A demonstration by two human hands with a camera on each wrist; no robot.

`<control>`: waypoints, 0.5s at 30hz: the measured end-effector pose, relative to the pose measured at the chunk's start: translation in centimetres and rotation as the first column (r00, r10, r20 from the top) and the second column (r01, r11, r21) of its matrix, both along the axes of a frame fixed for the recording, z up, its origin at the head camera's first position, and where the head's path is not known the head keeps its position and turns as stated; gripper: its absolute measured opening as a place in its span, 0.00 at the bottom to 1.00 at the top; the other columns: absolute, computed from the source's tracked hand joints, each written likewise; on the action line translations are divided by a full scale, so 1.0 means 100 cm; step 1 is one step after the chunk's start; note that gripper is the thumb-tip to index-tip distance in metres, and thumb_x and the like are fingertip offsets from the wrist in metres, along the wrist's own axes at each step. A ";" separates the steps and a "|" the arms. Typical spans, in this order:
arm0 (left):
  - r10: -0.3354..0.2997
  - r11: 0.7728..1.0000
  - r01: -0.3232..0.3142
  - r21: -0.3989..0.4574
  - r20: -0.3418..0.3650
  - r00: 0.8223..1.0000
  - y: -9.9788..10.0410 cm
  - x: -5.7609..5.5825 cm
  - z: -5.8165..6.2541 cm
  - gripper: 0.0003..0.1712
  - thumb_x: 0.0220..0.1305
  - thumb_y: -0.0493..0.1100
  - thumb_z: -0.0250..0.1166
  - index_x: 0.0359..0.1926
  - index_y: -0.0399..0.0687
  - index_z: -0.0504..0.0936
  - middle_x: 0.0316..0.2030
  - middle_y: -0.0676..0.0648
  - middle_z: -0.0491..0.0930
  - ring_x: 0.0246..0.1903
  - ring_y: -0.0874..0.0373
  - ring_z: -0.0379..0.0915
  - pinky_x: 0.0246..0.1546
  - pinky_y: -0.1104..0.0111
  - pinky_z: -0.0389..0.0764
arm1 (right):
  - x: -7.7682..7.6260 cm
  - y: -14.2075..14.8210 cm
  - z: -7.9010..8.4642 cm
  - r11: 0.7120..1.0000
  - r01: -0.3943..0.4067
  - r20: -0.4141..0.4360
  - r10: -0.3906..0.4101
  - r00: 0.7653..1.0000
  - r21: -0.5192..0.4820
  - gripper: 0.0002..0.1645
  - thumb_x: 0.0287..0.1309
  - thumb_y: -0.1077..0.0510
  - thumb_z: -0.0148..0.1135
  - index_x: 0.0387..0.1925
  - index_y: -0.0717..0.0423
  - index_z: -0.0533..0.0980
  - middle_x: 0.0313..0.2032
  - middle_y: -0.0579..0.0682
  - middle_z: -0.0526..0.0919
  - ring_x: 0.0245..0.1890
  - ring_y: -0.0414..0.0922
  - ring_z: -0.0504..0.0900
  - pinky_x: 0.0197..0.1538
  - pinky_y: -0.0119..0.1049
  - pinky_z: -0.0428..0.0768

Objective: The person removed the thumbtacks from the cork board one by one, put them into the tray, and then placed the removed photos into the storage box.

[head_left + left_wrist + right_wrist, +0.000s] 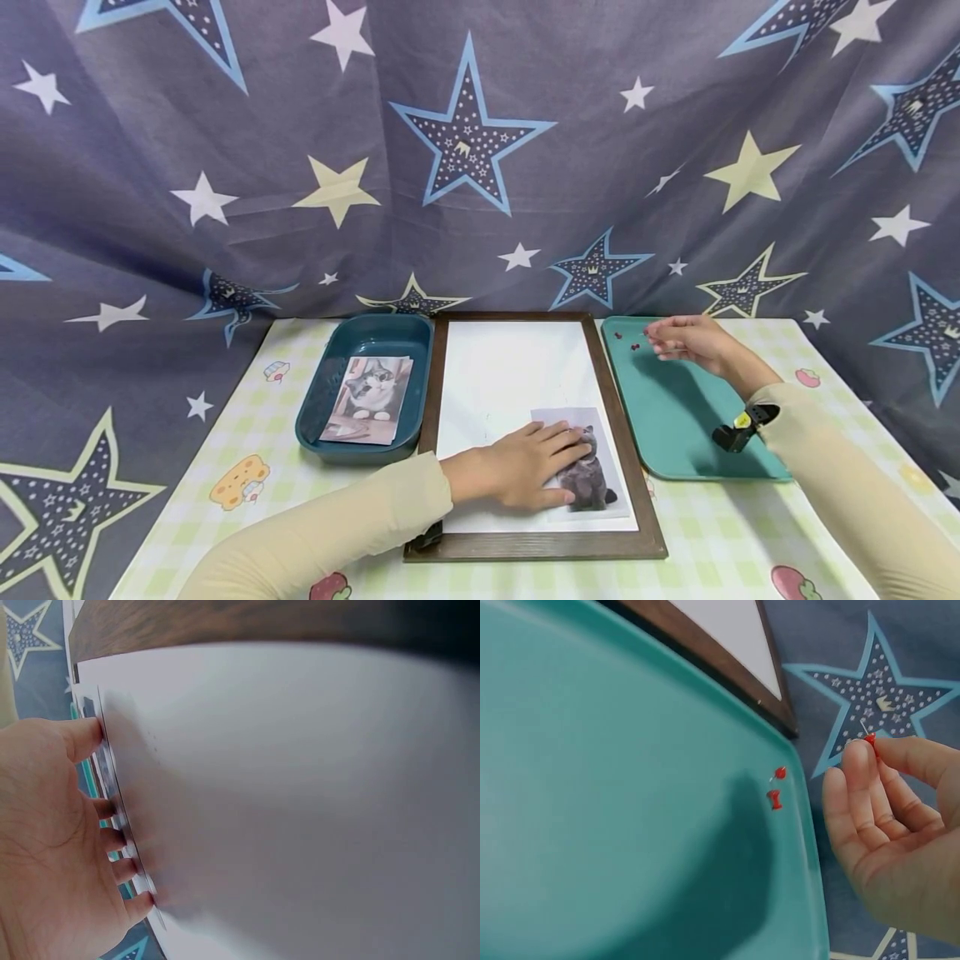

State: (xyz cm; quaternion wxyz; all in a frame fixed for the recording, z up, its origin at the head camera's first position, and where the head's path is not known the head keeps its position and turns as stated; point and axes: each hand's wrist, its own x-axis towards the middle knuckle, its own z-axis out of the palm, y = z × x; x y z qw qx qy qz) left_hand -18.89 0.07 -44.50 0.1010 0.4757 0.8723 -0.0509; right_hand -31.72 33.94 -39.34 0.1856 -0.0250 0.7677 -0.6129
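A photo of a grey cat lies at the lower right of a white board with a brown wooden frame. My left hand rests flat over the photo's left part, its fingers spread; in the left wrist view the fingertips touch the photo's edge. Above the far end of the green tray, my right hand pinches a red push pin between thumb and index finger, its metal point sticking up. Two more red push pins lie on the tray below that hand.
Left of the board stands a dark teal bin holding cat photos. A checked tablecloth covers the table. Behind everything hangs a grey-blue curtain with stars.
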 end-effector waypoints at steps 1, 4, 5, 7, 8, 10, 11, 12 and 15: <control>-0.001 1.000 0.001 0.000 -0.001 1.000 0.000 0.000 0.000 0.42 0.77 0.69 0.40 0.83 0.59 0.45 0.82 0.52 0.44 0.81 0.55 0.40 0.80 0.57 0.53 | -0.001 0.001 -0.002 1.000 0.002 0.006 -0.002 1.000 0.003 0.13 0.76 0.58 0.54 0.54 0.60 0.77 0.35 0.37 0.88 0.35 0.33 0.86 0.51 0.33 0.86; -0.002 1.000 0.002 0.002 -0.001 1.000 0.000 0.000 -0.001 0.42 0.77 0.69 0.40 0.83 0.59 0.45 0.82 0.52 0.44 0.81 0.55 0.41 0.80 0.57 0.53 | -0.003 0.005 -0.009 1.000 0.007 0.020 -0.007 1.000 -0.006 0.15 0.76 0.59 0.54 0.56 0.62 0.76 0.34 0.38 0.88 0.35 0.33 0.87 0.50 0.32 0.86; -0.002 1.000 0.002 0.004 0.001 1.000 0.000 0.000 0.000 0.42 0.77 0.69 0.40 0.83 0.59 0.45 0.82 0.52 0.44 0.81 0.55 0.41 0.80 0.57 0.53 | -0.003 0.006 -0.011 1.000 0.006 0.023 -0.006 1.000 -0.010 0.16 0.76 0.59 0.53 0.57 0.63 0.76 0.34 0.38 0.88 0.35 0.33 0.87 0.50 0.32 0.86; -0.001 1.000 0.001 0.008 0.005 1.000 0.000 0.000 0.000 0.42 0.77 0.69 0.40 0.83 0.59 0.45 0.82 0.52 0.44 0.81 0.55 0.41 0.80 0.57 0.52 | -0.005 0.008 -0.014 1.000 0.007 0.027 -0.006 1.000 -0.018 0.17 0.76 0.60 0.53 0.59 0.65 0.74 0.34 0.38 0.88 0.34 0.33 0.87 0.49 0.32 0.86; 0.000 1.000 0.000 0.010 0.009 1.000 0.000 0.000 0.000 0.42 0.77 0.69 0.40 0.83 0.59 0.45 0.82 0.52 0.44 0.81 0.55 0.41 0.80 0.57 0.52 | -0.006 0.009 -0.016 1.000 0.009 0.029 -0.009 1.000 -0.026 0.16 0.76 0.61 0.53 0.58 0.65 0.75 0.34 0.38 0.88 0.34 0.33 0.87 0.48 0.31 0.86; 0.001 1.000 -0.001 0.013 0.011 1.000 0.000 0.000 0.000 0.42 0.77 0.69 0.40 0.83 0.59 0.45 0.82 0.52 0.44 0.81 0.55 0.41 0.80 0.57 0.52 | -0.008 0.011 -0.019 0.999 0.015 0.036 -0.014 0.999 -0.032 0.14 0.76 0.61 0.53 0.56 0.64 0.76 0.34 0.39 0.88 0.34 0.33 0.87 0.48 0.31 0.86; 0.001 1.000 -0.002 0.014 0.011 1.000 0.000 0.000 0.000 0.42 0.77 0.69 0.41 0.83 0.59 0.46 0.82 0.52 0.44 0.81 0.55 0.41 0.80 0.57 0.52 | -0.008 0.011 -0.020 1.000 0.016 0.038 -0.014 0.999 -0.027 0.15 0.76 0.61 0.54 0.57 0.65 0.75 0.34 0.39 0.88 0.34 0.33 0.87 0.48 0.31 0.86; 0.001 1.000 -0.001 0.015 0.011 1.000 0.000 0.000 0.000 0.42 0.77 0.69 0.41 0.83 0.59 0.46 0.82 0.52 0.45 0.81 0.55 0.41 0.80 0.57 0.52 | -0.009 0.011 -0.021 1.000 0.019 0.042 -0.018 0.999 -0.020 0.16 0.76 0.61 0.54 0.58 0.65 0.75 0.33 0.38 0.88 0.34 0.33 0.87 0.48 0.31 0.86; -0.003 1.000 0.002 0.017 0.007 1.000 0.000 0.000 0.001 0.42 0.77 0.69 0.41 0.83 0.59 0.46 0.82 0.52 0.45 0.81 0.55 0.41 0.80 0.57 0.52 | -0.010 0.011 -0.024 1.000 0.023 0.049 -0.024 0.999 0.009 0.20 0.76 0.60 0.53 0.62 0.69 0.71 0.34 0.38 0.88 0.33 0.32 0.87 0.47 0.31 0.86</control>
